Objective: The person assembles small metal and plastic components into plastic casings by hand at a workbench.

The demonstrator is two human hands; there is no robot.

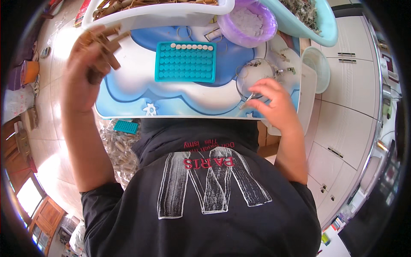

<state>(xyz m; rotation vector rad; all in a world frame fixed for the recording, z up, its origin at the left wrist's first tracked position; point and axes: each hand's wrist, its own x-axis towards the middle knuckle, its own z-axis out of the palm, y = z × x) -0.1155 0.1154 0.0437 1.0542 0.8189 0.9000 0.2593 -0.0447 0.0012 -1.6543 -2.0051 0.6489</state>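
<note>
My left hand [87,64] is raised over the left edge of the table, its fingers closed round several brown cardboard-like pieces [112,46]; motion blurs them a little. Low over the table's right side, my right hand [274,103] has thumb and forefinger curled about a small silvery piece [247,101]. Beside those fingers is a clear round dish [255,77], with small metallic bits at its rim. Between my hands lies a turquoise tray [185,64] of round hollows. White round pieces [192,47] fill most of its far row.
At the back stands a white tub [141,21] of brown pieces. A purple-lined bowl [227,32] holds white pieces, and a pale blue basin [329,25] holds metallic bits. A clear bucket [319,70] is right of the table. Bagged pieces [117,147] and a small turquoise tray [126,126] lie below left.
</note>
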